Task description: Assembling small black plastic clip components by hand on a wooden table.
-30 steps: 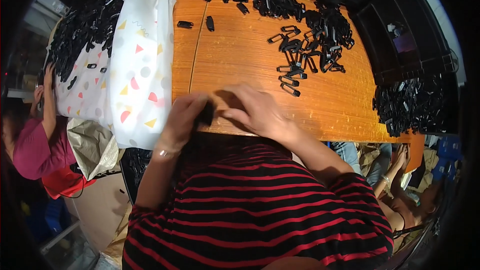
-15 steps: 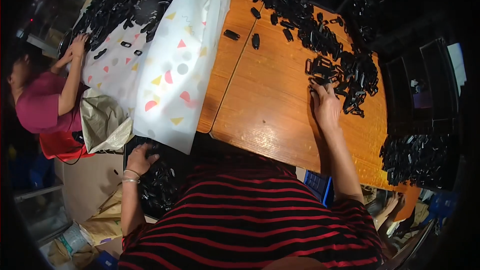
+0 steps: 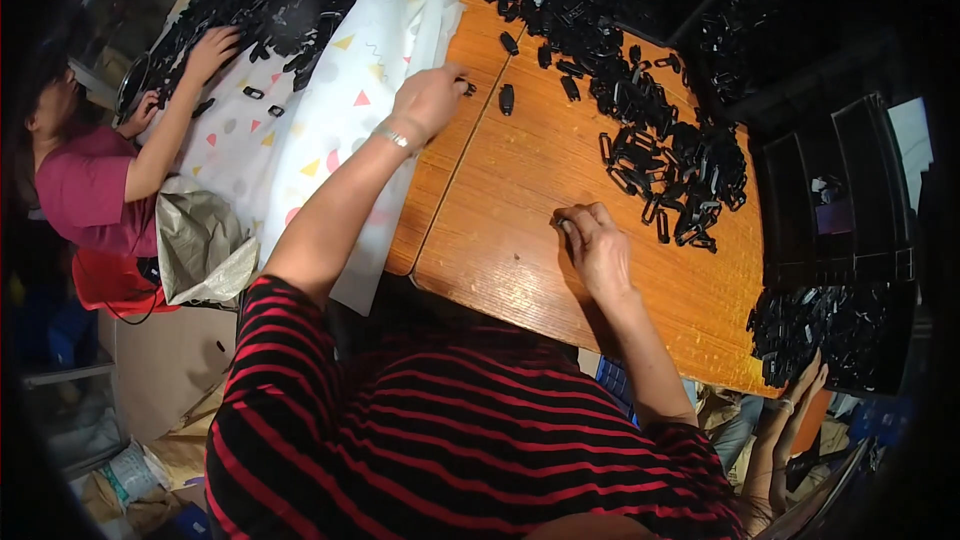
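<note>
the left hand [image 3: 428,102] was stretched across the white patterned sheet [image 3: 330,130], since a black piece [image 3: 466,87] lay beyond it on the table [image 3: 480,210], near the sheet's edge. its grip was partly curled over that piece – whether it was grasped or merely touched could not be told. in the right hand [image 3: 602,252], over the table, a small dark part [image 3: 560,221] was seemingly pinched, with the grip closed at the fingertips – perhaps so that it was not covered by the palm. black frames [image 3: 690,190] were heaped nearby, probably for easy reach.
</note>
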`<state>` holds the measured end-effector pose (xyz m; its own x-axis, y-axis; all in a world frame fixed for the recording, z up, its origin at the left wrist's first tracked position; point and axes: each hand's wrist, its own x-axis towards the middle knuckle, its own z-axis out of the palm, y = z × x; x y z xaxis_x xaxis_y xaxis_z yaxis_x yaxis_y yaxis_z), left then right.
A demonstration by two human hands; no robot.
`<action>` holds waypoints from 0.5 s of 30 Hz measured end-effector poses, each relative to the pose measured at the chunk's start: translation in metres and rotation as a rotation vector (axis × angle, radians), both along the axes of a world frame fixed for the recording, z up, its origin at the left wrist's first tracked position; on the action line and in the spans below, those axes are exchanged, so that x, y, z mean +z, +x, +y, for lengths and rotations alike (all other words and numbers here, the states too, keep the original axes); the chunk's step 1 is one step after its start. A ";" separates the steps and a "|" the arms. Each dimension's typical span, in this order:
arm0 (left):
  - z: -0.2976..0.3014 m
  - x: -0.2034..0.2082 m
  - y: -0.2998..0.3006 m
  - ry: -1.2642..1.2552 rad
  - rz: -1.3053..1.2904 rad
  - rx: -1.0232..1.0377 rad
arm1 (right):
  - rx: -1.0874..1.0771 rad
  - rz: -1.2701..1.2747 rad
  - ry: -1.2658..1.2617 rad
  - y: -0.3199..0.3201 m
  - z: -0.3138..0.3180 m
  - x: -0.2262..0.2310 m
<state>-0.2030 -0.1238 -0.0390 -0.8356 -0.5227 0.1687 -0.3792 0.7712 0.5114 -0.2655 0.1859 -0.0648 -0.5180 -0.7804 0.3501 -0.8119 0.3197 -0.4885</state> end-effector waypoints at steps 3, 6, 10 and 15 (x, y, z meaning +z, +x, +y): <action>-0.002 -0.001 -0.027 -0.019 -0.197 0.110 | -0.038 0.003 0.005 0.005 -0.003 0.002; -0.003 -0.006 -0.030 -0.027 -0.230 0.144 | -0.008 -0.023 0.041 0.003 0.004 0.004; 0.003 -0.014 -0.018 -0.052 -0.198 0.190 | 0.101 -0.056 0.136 -0.001 0.016 0.010; 0.033 -0.026 0.003 0.845 0.400 0.087 | 0.047 -0.118 0.007 -0.004 0.007 0.015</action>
